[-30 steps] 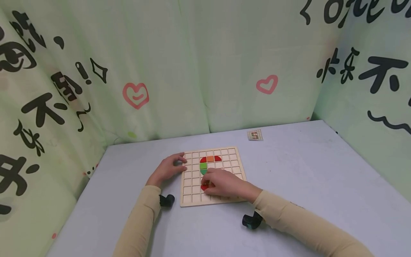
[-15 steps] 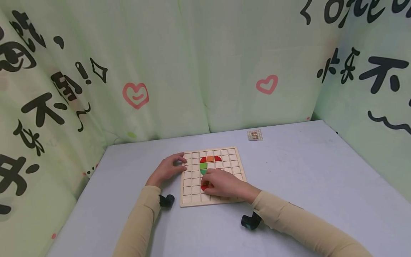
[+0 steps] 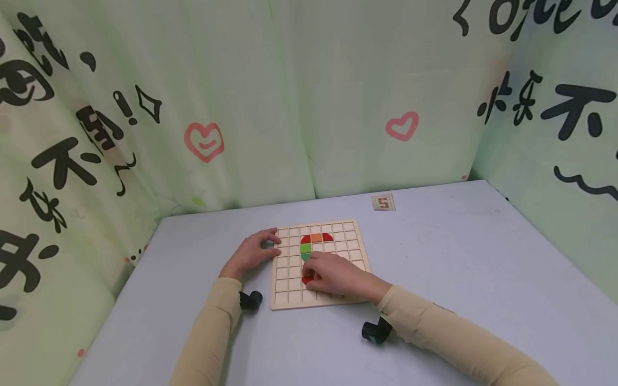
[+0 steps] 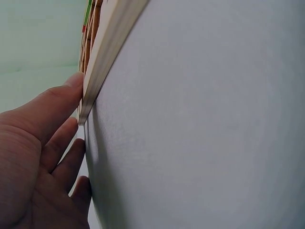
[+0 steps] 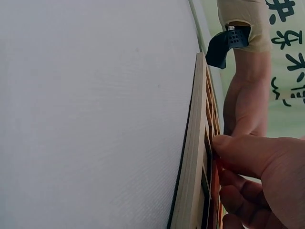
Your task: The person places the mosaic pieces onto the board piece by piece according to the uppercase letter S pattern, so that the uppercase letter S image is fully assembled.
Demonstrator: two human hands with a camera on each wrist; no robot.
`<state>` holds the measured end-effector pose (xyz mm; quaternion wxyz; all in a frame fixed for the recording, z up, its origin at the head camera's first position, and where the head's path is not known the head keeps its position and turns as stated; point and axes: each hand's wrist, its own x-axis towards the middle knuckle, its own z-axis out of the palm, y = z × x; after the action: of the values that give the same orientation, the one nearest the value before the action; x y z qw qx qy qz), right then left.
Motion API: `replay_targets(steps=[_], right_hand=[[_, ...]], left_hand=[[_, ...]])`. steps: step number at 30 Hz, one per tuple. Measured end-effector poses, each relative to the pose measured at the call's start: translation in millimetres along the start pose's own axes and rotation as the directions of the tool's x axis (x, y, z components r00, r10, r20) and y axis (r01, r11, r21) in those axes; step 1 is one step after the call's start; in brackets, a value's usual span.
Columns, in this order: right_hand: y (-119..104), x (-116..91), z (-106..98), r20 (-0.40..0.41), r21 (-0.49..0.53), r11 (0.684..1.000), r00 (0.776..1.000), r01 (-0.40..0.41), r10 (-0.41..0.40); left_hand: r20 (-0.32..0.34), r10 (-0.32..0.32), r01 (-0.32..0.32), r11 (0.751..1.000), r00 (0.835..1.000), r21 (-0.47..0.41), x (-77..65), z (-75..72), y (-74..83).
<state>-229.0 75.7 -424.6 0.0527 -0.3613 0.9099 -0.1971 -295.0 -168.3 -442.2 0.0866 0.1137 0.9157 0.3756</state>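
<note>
A square wooden grid board (image 3: 288, 297) lies on the table. At its left edge rests my left hand (image 3: 252, 253), thumb and fingers spread; in the left wrist view the thumb (image 4: 57, 102) touches the board's side. My right hand (image 3: 333, 274) reaches over the lower middle, fingers curled. It pinches a red rounded piece (image 3: 306, 280) at the board, a sliver of red showing by the thumb in the right wrist view. Farther up are an orange square (image 3: 316, 238) between two red quarter-round pieces, a light green square (image 3: 306, 249) and a darker green piece (image 3: 306, 257). The hand hides cells beneath it.
A small pattern card (image 3: 383, 202) lies near the table's back edge, right of the board. Pale green curtains (image 3: 251, 107) with black lettering and hearts stand behind and at both sides. Black wrist cameras (image 3: 376, 331) hang below the sleeves.
Almost nothing differs. My right wrist has shifted very slightly left, its fingers staying at the same red piece. The left hand keeps its place on the board's edge.
</note>
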Motion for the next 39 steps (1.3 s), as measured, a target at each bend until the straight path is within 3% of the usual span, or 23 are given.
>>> replay_targets(steps=[16,39], right_hand=[[1.2,-1.8,1.5,-0.027,-0.024,1.0,0.999,0.017,-0.018],[1.4,-2.4,2.5,-0.035,-0.051,0.998,0.999,0.02,-0.022]], left_hand=[[0.006,0.015,-0.015,1.0,1.0,0.006,0.1,-0.6,-0.3],[0.002,-0.011,0.011,1.0,1.0,0.0,1.8,1.4,-1.6]])
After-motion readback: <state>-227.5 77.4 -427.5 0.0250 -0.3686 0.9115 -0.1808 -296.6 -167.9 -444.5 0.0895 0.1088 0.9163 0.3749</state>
